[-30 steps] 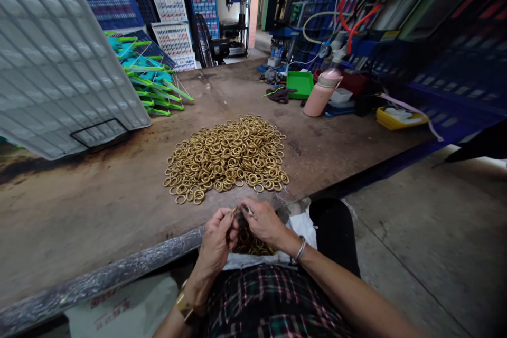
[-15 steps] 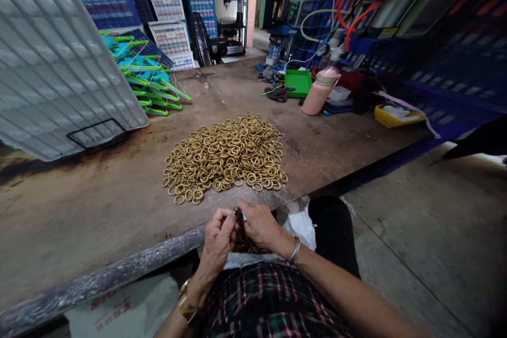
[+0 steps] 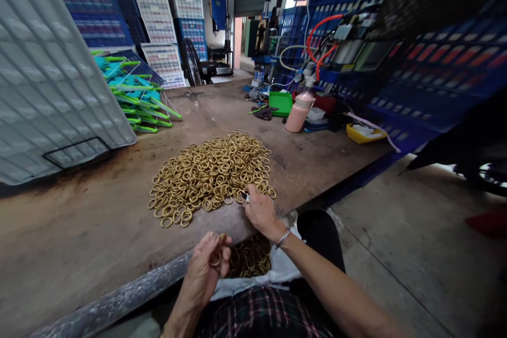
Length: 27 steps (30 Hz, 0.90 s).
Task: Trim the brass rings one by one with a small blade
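A heap of brass-coloured metal rings (image 3: 214, 169) lies on the worktable. My right hand (image 3: 259, 211) is at the heap's front edge, its fingertips by the nearest rings. Between its thumb and fingers shows a small dark and white object (image 3: 245, 197), whose kind I cannot make out. Lower down, near the table's front edge, my left hand (image 3: 206, 264) is curled round a few metal rings (image 3: 216, 259); its palm is partly hidden. Below and between the hands, more rings (image 3: 251, 259) lie in an open white bag (image 3: 283, 266) on my lap.
At the left a large pale ribbed crate (image 3: 67, 84) leans over the table, beside bright green and blue plastic pieces (image 3: 138, 100). Back right are a green tray (image 3: 280, 104), a pink bottle (image 3: 299, 113), a yellow dish (image 3: 364, 133) and a machine with orange hoses (image 3: 312, 37).
My hands, together above the bag before, are now apart. The right has reached forward to the heap; the left has moved slightly left and turned palm inward, showing rings. The camera view has tilted upward.
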### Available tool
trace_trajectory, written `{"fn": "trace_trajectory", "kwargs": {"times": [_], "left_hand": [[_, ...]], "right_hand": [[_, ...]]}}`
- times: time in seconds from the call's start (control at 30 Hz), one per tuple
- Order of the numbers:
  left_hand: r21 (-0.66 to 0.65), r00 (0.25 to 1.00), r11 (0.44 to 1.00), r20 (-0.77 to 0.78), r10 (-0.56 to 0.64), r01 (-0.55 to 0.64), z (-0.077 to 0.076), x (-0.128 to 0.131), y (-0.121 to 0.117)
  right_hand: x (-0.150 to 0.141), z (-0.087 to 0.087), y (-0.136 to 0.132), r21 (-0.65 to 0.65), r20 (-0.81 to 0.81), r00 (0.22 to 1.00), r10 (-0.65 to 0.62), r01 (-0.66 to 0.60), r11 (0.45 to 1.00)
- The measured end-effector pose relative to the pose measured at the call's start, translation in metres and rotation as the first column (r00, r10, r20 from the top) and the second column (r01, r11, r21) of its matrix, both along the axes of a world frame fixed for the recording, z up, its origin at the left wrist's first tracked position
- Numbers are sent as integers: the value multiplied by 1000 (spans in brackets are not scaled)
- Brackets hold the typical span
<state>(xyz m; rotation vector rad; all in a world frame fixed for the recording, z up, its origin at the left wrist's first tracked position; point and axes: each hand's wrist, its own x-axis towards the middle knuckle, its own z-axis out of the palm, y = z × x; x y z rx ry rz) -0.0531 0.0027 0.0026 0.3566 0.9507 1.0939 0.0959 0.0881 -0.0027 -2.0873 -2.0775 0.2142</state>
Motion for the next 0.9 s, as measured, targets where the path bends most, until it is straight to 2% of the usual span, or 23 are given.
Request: {"fn": "trace_trajectory", "kwargs": {"times": [0.17, 0.27, 0.33, 0.43, 0.53, 0.63, 0.73, 0.9], "left_hand": [[-105, 991, 994, 130, 40, -26, -4, -7, 3], [-119, 976, 993, 213, 37, -12, -9, -11, 6], [-132, 977, 991, 205, 64, -37, -10, -11, 10], [-121, 993, 990, 78, 87, -77, -9, -8, 16], [50, 997, 997, -50, 54, -51, -7, -3, 23], [142, 974, 990, -226, 28, 5, -8, 1, 27], [156, 917, 984, -400, -19, 89, -10, 1, 26], [247, 846, 961, -532, 28, 123, -12, -2, 22]], "right_hand": [[-3, 0, 10, -38, 85, 996, 8, -5, 999], [-1, -1, 9, -31, 60, 997, 48, -46, 998], [1, 0, 8, -3, 21, 997, 78, -78, 997], [3, 1, 2, 69, -53, 982, 182, -178, 982], [1, -1, -9, 106, -154, 921, 359, -345, 932], [-4, -1, -22, 114, -283, 837, 469, -456, 883], [-10, 2, -31, 112, -457, 765, 454, -457, 882], [-19, 5, -33, -17, -744, 623, 242, -379, 925]]}}
